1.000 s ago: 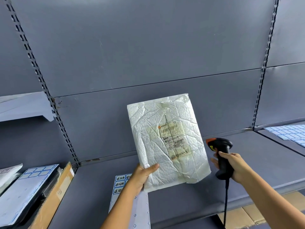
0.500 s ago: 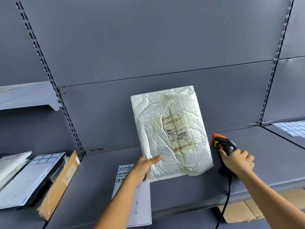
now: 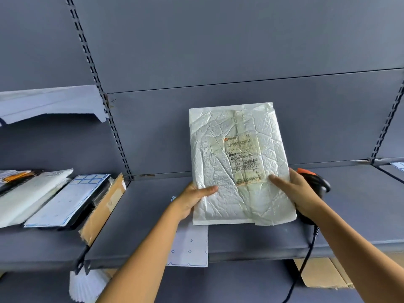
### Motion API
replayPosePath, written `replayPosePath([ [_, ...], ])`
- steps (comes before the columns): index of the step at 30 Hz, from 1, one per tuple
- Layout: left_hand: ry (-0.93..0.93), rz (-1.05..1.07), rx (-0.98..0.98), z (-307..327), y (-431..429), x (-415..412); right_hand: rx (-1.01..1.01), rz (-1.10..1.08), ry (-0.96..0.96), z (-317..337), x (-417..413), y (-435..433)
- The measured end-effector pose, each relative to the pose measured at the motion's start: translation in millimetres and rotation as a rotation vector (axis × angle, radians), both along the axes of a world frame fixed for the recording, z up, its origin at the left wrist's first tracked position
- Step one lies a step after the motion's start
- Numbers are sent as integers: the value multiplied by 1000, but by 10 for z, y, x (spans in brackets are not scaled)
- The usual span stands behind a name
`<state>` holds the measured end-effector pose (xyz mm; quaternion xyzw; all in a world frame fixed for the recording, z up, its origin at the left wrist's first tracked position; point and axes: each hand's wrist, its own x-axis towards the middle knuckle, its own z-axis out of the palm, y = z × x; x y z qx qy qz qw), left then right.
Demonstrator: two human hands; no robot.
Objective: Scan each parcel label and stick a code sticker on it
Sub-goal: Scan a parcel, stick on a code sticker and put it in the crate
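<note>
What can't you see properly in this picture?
All in the head view:
1. The label: its writing is too small and blurry to read.
2. The scanner: mostly hidden behind the right hand.
3. The sticker sheet: its top is covered by the white parcel and the left hand.
4. The parcel's back: it faces away from the camera.
</note>
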<state>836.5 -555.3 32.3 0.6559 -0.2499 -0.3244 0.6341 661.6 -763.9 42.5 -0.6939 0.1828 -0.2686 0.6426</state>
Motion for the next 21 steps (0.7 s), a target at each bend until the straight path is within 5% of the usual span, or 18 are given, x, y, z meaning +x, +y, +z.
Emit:
replayPosePath([
  [10,-123,216,120,-68,360,180,277,54,-12,-194,12,-46],
  [15,-414,306,259,-259,510,250,256,34,166,-218,-75,-102],
  [21,-820,295,565,-538,682,318,-173,-149,580,-234,-13,-148],
])
